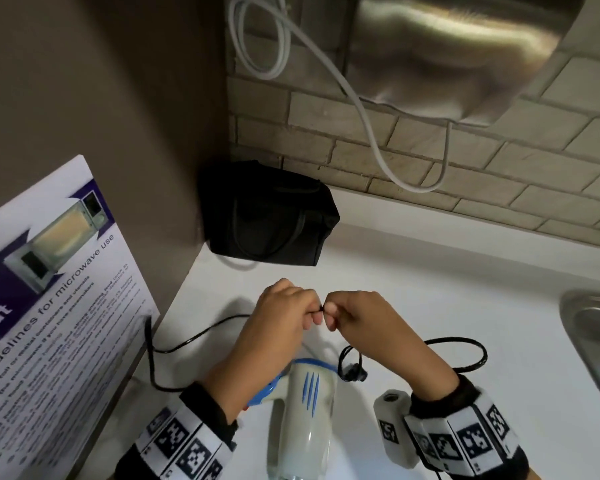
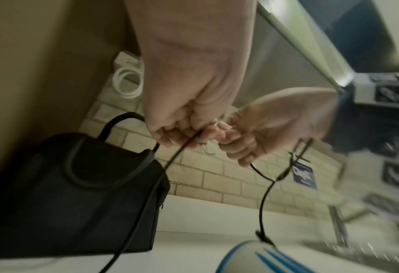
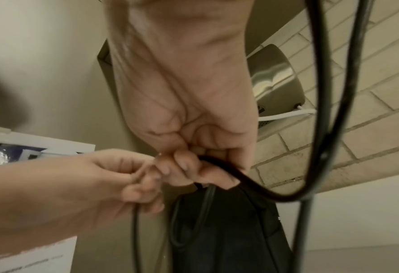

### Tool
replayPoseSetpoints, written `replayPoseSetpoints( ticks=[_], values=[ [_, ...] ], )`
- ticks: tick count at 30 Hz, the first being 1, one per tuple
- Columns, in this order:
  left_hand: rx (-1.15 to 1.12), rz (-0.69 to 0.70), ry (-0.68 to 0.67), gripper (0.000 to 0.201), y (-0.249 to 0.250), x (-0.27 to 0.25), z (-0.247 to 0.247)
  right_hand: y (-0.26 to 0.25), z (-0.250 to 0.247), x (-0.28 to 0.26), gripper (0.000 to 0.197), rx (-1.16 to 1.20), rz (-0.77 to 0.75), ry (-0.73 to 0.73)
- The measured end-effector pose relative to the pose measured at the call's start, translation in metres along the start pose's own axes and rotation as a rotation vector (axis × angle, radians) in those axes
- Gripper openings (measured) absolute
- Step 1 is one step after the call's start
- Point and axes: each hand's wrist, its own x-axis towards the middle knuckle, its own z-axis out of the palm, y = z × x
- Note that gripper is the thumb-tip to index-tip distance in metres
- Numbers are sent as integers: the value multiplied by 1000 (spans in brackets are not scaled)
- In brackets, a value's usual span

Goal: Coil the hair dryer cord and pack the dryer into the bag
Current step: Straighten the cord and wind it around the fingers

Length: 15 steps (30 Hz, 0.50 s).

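Note:
A white and blue hair dryer (image 1: pixel 307 407) lies on the white counter (image 1: pixel 430 289) below my hands. Its black cord (image 1: pixel 194 337) runs left along the counter and loops right (image 1: pixel 465 344). Both hands meet above the dryer, knuckles almost touching. My left hand (image 1: pixel 284 313) pinches the cord (image 2: pixel 180 151), which drops from its curled fingers. My right hand (image 1: pixel 354 315) grips the cord (image 3: pixel 252 186) too, and a loop hangs from it. A black bag (image 1: pixel 267 213) with handles stands in the back corner, its top hidden from view.
A leaflet about microwave use (image 1: pixel 59 306) leans at the left wall. A steel dispenser (image 1: pixel 465 53) with a white cable (image 1: pixel 371 133) hangs on the brick wall behind. A metal sink (image 1: pixel 596 341) sits at the right edge.

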Motion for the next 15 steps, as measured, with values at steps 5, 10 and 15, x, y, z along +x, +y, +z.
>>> replayPoseSetpoints(
  ticks=[5, 10, 15],
  values=[
    [-364, -177, 49, 42, -3, -9, -21, 16, 10, 6, 46, 92, -10, 80],
    [-595, -273, 195, 39, -17, -9, -42, 31, 20, 12, 37, 142, 102, 35],
    [-532, -391, 261, 37, -46, -19, -48, 35, 24, 18, 38, 90, 103, 17]
  ],
)
